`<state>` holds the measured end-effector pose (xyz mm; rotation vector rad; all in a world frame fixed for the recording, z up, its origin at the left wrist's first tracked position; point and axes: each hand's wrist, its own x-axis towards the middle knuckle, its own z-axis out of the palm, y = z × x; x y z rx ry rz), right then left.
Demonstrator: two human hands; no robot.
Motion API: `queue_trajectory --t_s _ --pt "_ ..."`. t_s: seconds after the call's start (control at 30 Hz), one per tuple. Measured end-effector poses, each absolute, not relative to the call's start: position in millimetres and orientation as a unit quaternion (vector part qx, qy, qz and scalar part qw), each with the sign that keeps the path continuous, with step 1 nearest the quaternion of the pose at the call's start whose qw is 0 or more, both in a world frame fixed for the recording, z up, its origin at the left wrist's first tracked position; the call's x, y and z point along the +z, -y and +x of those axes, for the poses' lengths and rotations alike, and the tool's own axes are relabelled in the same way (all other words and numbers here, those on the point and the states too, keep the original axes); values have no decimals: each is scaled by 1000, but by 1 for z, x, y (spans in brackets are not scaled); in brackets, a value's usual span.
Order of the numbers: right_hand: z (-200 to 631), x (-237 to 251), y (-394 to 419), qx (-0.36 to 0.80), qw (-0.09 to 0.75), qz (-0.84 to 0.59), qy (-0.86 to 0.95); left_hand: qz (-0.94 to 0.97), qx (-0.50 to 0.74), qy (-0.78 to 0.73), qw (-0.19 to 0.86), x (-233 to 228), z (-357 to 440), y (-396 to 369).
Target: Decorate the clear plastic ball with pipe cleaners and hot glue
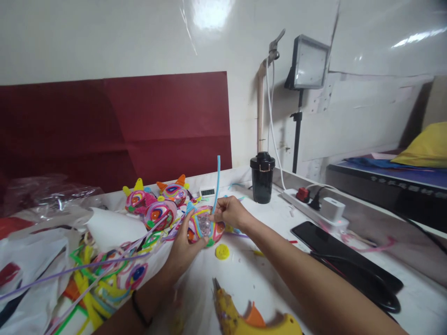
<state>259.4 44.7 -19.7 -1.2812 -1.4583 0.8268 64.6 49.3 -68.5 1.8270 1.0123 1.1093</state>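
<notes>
My left hand (pixel 183 253) steadies a round craft ball (pixel 203 224), its fingers and thumb around the near and left sides. The ball has coloured strips in yellow, pink and blue around a see-through middle. In my right hand (pixel 231 213) a light-blue pipe cleaner (pixel 218 179) is pinched, its free end standing upright and its lower end against the ball. Just below the ball lies a yellow coiled disc (pixel 222 251). Closer to me is a yellow hot glue gun (pixel 232 314), its nozzle pointing away. Similar decorated balls (pixel 160 215) sit left of my hands.
Loose pipe cleaners (pixel 94 298) and plastic bags (pixel 31 265) pile up on the left. A lidded black cup (pixel 262 179) and small digital display (pixel 207 192) stand behind. Rightward are a power strip (pixel 303 204), a black phone (pixel 349 253) and a dark cable.
</notes>
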Motion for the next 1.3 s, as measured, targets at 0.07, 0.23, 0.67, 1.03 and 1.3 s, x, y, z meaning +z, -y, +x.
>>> queue_trajectory --t_s 0.07,0.23,0.67,1.03,1.3 --pt "259 -19 -44 343 495 -529 598 718 435 -396 372 -68 65 -49" --pt "258 -18 -44 353 494 -532 590 718 437 -398 368 -68 65 -49" --pt "259 -17 -41 373 494 -531 579 741 451 -427 256 -67 64 -44" --pt "260 -16 -40 366 483 -545 580 763 443 -439 168 -71 64 -41" --pt "259 -15 -39 357 481 -547 585 772 429 -440 163 -71 63 -41"
